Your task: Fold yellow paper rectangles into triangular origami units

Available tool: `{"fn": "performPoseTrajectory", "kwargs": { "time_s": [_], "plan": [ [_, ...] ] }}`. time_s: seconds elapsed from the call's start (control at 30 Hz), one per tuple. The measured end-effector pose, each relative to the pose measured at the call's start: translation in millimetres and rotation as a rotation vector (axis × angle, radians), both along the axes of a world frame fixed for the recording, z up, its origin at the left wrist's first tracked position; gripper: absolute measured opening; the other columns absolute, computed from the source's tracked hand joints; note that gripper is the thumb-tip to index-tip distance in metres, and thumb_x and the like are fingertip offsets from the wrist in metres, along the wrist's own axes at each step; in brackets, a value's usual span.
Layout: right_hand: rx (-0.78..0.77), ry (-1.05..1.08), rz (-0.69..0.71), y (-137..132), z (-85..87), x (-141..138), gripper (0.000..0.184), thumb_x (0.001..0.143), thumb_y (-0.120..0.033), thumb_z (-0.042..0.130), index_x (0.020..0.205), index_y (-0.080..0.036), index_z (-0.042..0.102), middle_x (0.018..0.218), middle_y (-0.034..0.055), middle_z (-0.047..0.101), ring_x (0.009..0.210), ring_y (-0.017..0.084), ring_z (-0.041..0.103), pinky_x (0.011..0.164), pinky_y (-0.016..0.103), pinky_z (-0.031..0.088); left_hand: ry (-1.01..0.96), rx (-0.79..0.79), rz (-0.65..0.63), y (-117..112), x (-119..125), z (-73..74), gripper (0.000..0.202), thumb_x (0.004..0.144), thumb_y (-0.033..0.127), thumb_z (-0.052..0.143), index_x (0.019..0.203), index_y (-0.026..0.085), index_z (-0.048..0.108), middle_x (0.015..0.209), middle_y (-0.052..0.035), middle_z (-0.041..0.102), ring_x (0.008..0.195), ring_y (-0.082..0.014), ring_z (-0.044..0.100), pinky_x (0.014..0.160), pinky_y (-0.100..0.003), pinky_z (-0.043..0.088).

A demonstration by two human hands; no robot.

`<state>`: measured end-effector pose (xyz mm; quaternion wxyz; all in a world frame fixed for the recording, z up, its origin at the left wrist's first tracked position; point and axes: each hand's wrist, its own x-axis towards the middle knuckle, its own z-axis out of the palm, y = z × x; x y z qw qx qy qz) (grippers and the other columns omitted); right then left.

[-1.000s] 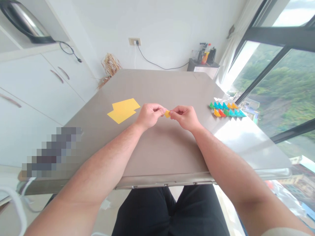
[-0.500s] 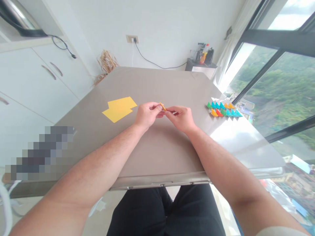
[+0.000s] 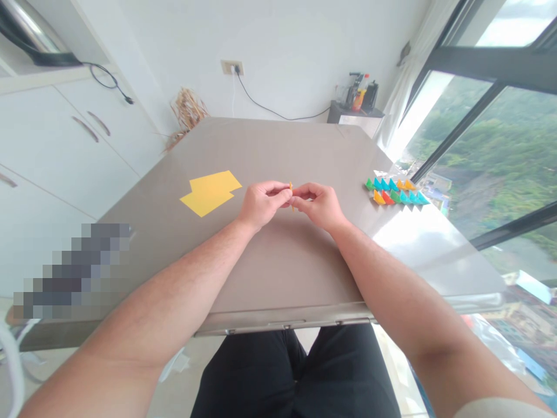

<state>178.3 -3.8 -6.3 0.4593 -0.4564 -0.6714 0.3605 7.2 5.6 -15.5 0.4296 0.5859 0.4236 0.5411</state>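
Between both hands, over the middle of the table, is a small folded piece of yellow-orange paper (image 3: 291,186), seen nearly edge-on. My left hand (image 3: 262,203) pinches it from the left with thumb and fingers. From the right, my right hand (image 3: 318,203) is closed on the same paper, the fingertips of both hands almost meeting. Most of the folded paper is hidden behind the fingers. To the left of my hands lie flat, overlapping yellow paper sheets (image 3: 212,193). Folded paper boats (image 3: 395,197) in green, blue, orange and red stand in two rows at the right.
The grey-brown table (image 3: 278,151) reaches toward the white wall. A low cabinet (image 3: 355,115) with bottles and a black jug stands behind it. Dried stalks (image 3: 188,110) rise past the far left corner. A large window (image 3: 491,133) runs along the right side.
The folded paper has turned from a slant to nearly upright and edge-on. My right hand's fingers have shifted slightly up around it. The sheets and boats have stayed in place.
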Motion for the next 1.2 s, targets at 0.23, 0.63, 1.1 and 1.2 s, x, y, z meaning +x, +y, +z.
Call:
{"fn": "performPoseTrajectory", "kwargs": {
  "time_s": [0.23, 0.63, 1.1, 1.2],
  "plan": [
    [-0.069, 0.111, 0.018, 1, 0.2, -2, 0.018, 0.078, -0.035, 0.074, 0.087, -0.019, 0.069, 0.083, 0.0029, 0.076, 0.069, 0.015, 0.068, 0.066, 0.029, 0.055, 0.122, 0.093, 0.040, -1, -1, -0.4, 0.023, 0.081, 0.038, 0.073, 0.092, 0.020, 0.081, 0.089, -0.0054, 0.079, 0.082, -0.0215, 0.074, 0.080, -0.034, 0.061],
    [0.133, -0.116, -0.128, 1, -6.8, -4, 0.009, 0.085, -0.031, 0.063, 0.085, -0.024, 0.056, 0.080, -0.0006, 0.072, 0.071, 0.015, 0.065, 0.067, 0.030, 0.049, 0.103, 0.063, 0.032, -4, 2, 0.0, 0.028, 0.077, 0.040, 0.078, 0.095, 0.019, 0.081, 0.088, -0.0059, 0.079, 0.083, -0.0223, 0.074, 0.082, -0.036, 0.062],
    [0.191, 0.057, -0.089, 0, 1.8, -2, 0.011, 0.078, -0.026, 0.064, 0.083, -0.020, 0.071, 0.091, 0.0015, 0.065, 0.079, 0.015, 0.059, 0.070, 0.030, 0.048, -0.139, -0.094, -0.006, 0, 0, 3.1, 0.017, 0.069, 0.024, 0.079, 0.081, 0.015, 0.070, 0.076, -0.0028, 0.072, 0.070, -0.0158, 0.069, 0.074, -0.034, 0.059],
    [0.055, 0.075, -0.053, -3, 7.2, 0, 0.017, 0.077, -0.032, 0.070, 0.085, -0.019, 0.076, 0.082, 0.0011, 0.065, 0.073, 0.013, 0.054, 0.066, 0.029, 0.044, -0.152, -0.079, -0.008, 0, -1, 3.6, 0.018, 0.070, 0.025, 0.080, 0.081, 0.015, 0.070, 0.077, -0.0028, 0.072, 0.071, -0.0161, 0.069, 0.075, -0.035, 0.059]
  ]
}}
